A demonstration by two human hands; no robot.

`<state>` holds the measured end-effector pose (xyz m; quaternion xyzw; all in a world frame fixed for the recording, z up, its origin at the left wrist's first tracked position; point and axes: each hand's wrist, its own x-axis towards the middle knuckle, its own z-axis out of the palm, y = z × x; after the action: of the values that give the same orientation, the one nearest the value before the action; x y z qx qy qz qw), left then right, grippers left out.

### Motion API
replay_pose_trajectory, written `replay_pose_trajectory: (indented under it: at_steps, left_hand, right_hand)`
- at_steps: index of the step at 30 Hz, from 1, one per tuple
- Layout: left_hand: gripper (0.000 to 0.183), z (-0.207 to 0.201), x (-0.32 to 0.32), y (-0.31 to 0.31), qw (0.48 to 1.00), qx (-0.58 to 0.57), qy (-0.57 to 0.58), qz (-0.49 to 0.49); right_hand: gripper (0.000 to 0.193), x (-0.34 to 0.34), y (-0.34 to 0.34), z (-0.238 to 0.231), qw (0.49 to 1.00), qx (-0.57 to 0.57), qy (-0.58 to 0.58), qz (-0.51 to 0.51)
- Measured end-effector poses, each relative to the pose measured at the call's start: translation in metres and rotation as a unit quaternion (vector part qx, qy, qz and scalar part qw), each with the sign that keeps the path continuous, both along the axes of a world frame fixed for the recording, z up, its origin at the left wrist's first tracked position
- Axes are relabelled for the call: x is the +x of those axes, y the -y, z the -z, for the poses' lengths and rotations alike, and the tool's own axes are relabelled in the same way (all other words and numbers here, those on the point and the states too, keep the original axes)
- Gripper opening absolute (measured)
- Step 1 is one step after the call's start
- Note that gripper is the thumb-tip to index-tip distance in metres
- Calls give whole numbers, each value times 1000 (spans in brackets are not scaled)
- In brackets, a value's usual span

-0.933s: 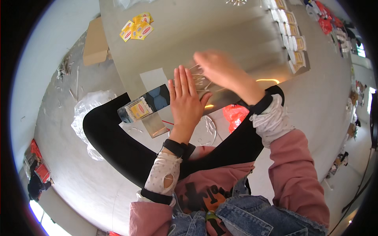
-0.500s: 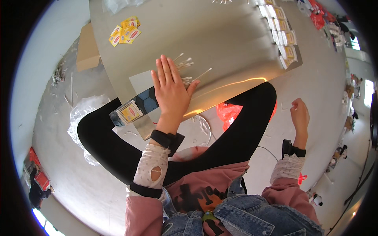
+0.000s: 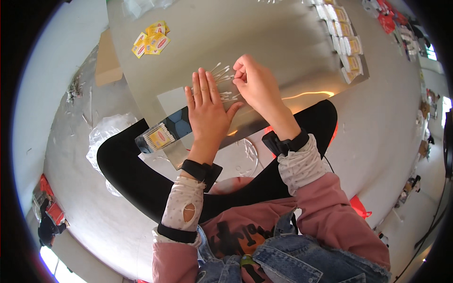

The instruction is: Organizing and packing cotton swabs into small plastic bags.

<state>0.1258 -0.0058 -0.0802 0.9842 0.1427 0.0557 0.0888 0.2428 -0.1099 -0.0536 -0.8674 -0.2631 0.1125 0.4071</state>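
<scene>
My left hand (image 3: 206, 113) lies flat, fingers stretched out, on a loose bunch of cotton swabs (image 3: 220, 70) on the metal tabletop. White swab tips fan out past its right side; the rest of the bunch is hidden beneath the palm. My right hand (image 3: 259, 85) is closed in a pinch at the swabs' right ends, with thumb and forefinger together. Whatever it grips is too small to make out. Left of my left wrist, a clear pack of cotton swabs (image 3: 158, 137) with a yellow label rests at the table's near edge.
Yellow printed cards (image 3: 155, 40) lie in a pile at the far left of the metal table (image 3: 188, 23). Several wrapped swab packs (image 3: 347, 45) line its right edge. A white sheet (image 3: 171, 100) lies beside my left fingers. Clear plastic (image 3: 106, 137) is on the floor at left.
My right hand has come in from the right, off the table, to the swabs' right ends. The left hand stays flat on the bunch. One swab that stuck out far to the right no longer shows there.
</scene>
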Motion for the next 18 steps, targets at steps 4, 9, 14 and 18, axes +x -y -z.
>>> replay_pose_trajectory:
  at_steps: [4,9,14,18]
  left_hand:
    - [104,1,-3,-4,1000,2,0,-5]
    - [103,2,0,-3,1000,5,9,-1]
    - [105,4,2,1,1000,8,12,-2]
    - [103,1,-5,-5,1000,-4,14,-8]
  right_hand:
    - [24,-10,-11,15,998,1,54,33]
    - [24,-16,-14,21,993,31,101,55]
    - [25,-9,2,21,994,37,86,62]
    - [23,-15,90,-43,988,-32,33,147]
